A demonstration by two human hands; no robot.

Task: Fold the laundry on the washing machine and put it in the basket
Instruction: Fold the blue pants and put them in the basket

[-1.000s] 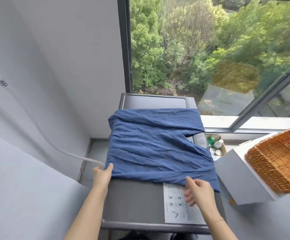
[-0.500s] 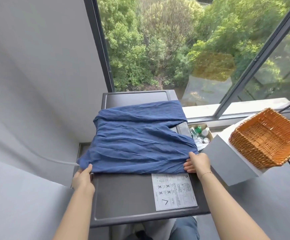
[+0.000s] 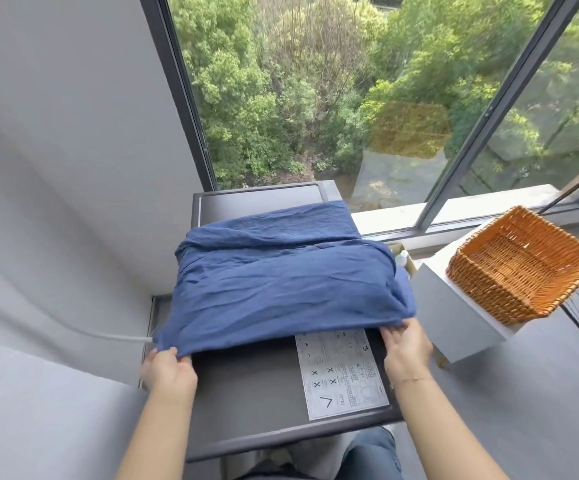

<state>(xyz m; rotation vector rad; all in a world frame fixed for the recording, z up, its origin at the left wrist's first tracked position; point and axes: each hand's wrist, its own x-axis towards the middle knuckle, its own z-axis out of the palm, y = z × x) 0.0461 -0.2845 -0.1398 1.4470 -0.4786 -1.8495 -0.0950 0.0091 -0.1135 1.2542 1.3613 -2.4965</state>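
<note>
**Around the edges: window, wall, hose, box**

A large window [image 3: 350,98] fills the upper middle and right of the frame, its dark frame bars [image 3: 177,91] slanting down; beyond the glass are green trees [image 3: 246,98]. A plain grey wall [image 3: 56,133] takes up the left side. At lower left a white hose [image 3: 118,337] runs along the wall. At right stands a white box [image 3: 461,327] — small bottles [image 3: 402,259] show just behind it, partly hidden.

Cloth [image 3: 281,282] on washing machine [image 3: 253,403], sticker [image 3: 341,375] in front of it, basket [image 3: 523,268] to the right.
</note>
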